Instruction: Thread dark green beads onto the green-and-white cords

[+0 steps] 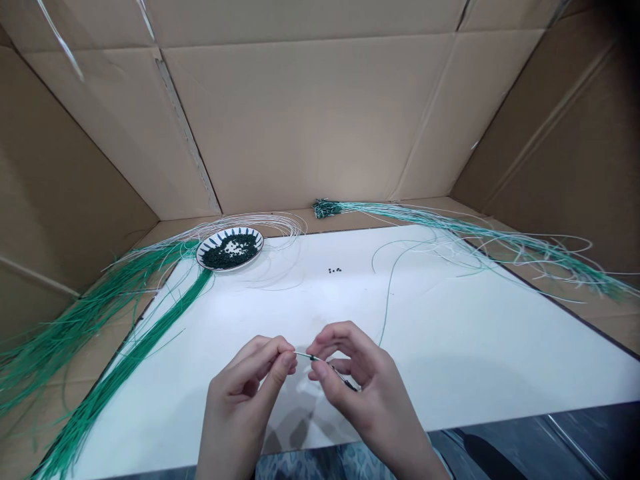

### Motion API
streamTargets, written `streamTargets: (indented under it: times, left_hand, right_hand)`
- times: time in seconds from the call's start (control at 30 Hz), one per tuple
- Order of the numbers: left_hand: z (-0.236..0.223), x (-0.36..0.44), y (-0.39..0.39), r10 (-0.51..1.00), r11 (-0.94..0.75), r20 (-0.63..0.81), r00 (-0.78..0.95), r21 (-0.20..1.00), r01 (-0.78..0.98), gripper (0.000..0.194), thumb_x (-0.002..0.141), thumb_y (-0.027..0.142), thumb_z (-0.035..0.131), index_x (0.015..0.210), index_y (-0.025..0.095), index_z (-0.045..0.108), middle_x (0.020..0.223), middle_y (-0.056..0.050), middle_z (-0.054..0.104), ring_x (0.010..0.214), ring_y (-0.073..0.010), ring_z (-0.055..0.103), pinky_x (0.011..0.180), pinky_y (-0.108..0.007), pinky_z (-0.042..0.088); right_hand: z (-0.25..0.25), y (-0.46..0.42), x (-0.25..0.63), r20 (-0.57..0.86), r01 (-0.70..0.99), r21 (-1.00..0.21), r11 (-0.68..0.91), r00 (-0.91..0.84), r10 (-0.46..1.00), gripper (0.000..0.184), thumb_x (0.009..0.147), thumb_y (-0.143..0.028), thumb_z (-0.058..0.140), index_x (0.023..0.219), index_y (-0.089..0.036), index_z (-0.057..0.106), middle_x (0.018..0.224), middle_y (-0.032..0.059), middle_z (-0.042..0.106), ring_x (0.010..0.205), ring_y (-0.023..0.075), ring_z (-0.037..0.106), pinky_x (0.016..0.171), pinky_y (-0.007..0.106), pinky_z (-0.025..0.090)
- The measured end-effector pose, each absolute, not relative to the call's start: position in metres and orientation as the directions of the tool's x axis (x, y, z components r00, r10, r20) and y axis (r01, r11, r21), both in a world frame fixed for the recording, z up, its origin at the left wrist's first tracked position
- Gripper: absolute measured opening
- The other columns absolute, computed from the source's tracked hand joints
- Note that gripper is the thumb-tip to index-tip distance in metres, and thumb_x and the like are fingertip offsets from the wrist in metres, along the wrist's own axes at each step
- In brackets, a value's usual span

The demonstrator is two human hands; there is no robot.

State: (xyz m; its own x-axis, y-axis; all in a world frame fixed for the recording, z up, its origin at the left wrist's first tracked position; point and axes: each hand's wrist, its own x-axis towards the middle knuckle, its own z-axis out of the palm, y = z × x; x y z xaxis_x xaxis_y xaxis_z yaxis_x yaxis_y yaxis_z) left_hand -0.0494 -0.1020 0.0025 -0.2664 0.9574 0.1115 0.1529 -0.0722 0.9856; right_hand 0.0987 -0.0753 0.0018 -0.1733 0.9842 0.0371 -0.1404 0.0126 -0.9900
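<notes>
My left hand point(255, 380) is closed in a pinch on one end of a thin light-green and white strand point(303, 354). That strand runs to my right hand point(360, 373), where a small dark bead point(313, 358) sits on it at the fingertips. The right thumb and curled fingers close round the strand, and more dark beads point(350, 385) show inside that hand. Both hands are above the white board point(450, 373) near its front edge. A long thin green thread point(387, 300) trails up the board from behind the right hand.
A striped-rim plate point(261, 247) of dark beads stands back left. Green strand bundles point(150, 327) spread along the left; another bundle point(425, 217), with dark beads at one end, lies back right. Several loose beads point(335, 271) lie mid-board. Cardboard walls point(310, 120) enclose the back and sides.
</notes>
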Motion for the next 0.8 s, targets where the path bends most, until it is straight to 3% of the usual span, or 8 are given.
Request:
streamTargets:
  times: [0.13,0.2,0.37,0.57,0.7,0.8]
  left_hand:
    - [0.004,-0.047,-0.103,0.962,-0.063,0.094,-0.256,0.990,0.127,0.015,0.085,0.026,0.072,0.069,0.026,0.072,0.074,0.002,0.065,0.076,-0.0174,0.057,0.067,-0.023,0.041]
    - [0.004,-0.046,-0.104,0.963,-0.047,0.080,-0.258,0.990,0.130,0.017,0.085,0.028,0.071,0.068,0.026,0.071,0.073,0.003,0.063,0.074,-0.0167,0.055,0.067,-0.023,0.039]
    - [0.004,-0.049,-0.104,0.949,-0.043,0.085,-0.304,0.989,0.143,0.021,0.086,0.031,0.070,0.066,0.026,0.069,0.072,0.003,0.061,0.073,-0.0158,0.052,0.064,-0.023,0.037]
    - [0.001,-0.051,-0.104,0.941,-0.051,0.065,-0.331,0.997,0.051,0.016,0.080,0.027,0.076,0.064,0.027,0.074,0.073,0.004,0.066,0.074,-0.0134,0.057,0.069,-0.016,0.044]
    - [0.001,-0.048,-0.106,0.940,-0.064,0.059,-0.335,0.998,-0.004,0.003,0.075,0.031,0.082,0.074,0.030,0.084,0.071,0.004,0.075,0.072,-0.0129,0.065,0.069,-0.015,0.051]
    - [0.004,-0.045,-0.109,0.908,-0.013,-0.024,-0.417,0.996,-0.084,0.022,0.069,0.043,0.089,0.088,0.035,0.086,0.080,0.004,0.084,0.073,-0.0137,0.073,0.075,-0.017,0.058]
  right_hand:
    - [0.000,-0.075,0.098,0.071,-0.081,-0.995,0.054,-0.220,0.973,0.006,0.083,-0.027,0.073,0.084,-0.021,0.075,0.081,0.0010,0.075,0.079,0.0172,0.070,0.074,0.027,0.056]
    - [0.000,-0.074,0.099,0.105,-0.071,-0.993,0.091,-0.225,0.969,0.013,0.087,-0.029,0.071,0.078,-0.021,0.076,0.076,0.0012,0.075,0.074,0.0169,0.070,0.073,0.028,0.055]
    - [0.003,-0.072,0.103,0.105,-0.029,-0.994,0.101,-0.217,0.971,0.012,0.084,-0.024,0.070,0.073,-0.021,0.073,0.072,-0.0006,0.074,0.073,0.0162,0.068,0.072,0.027,0.054]
    - [0.002,-0.072,0.098,0.020,-0.078,-0.997,-0.003,-0.292,0.956,0.010,0.082,-0.031,0.077,0.084,-0.022,0.077,0.085,0.0009,0.078,0.079,0.0171,0.071,0.073,0.025,0.056]
    - [0.005,-0.075,0.097,0.008,-0.182,-0.982,-0.040,-0.254,0.967,0.014,0.086,-0.032,0.073,0.076,-0.022,0.074,0.075,-0.0002,0.077,0.074,0.0155,0.070,0.073,0.025,0.054]
    - [0.010,-0.077,0.098,0.018,-0.227,-0.973,-0.039,-0.245,0.969,0.014,0.084,-0.029,0.074,0.074,-0.021,0.071,0.074,-0.0007,0.075,0.072,0.0146,0.068,0.071,0.024,0.053]
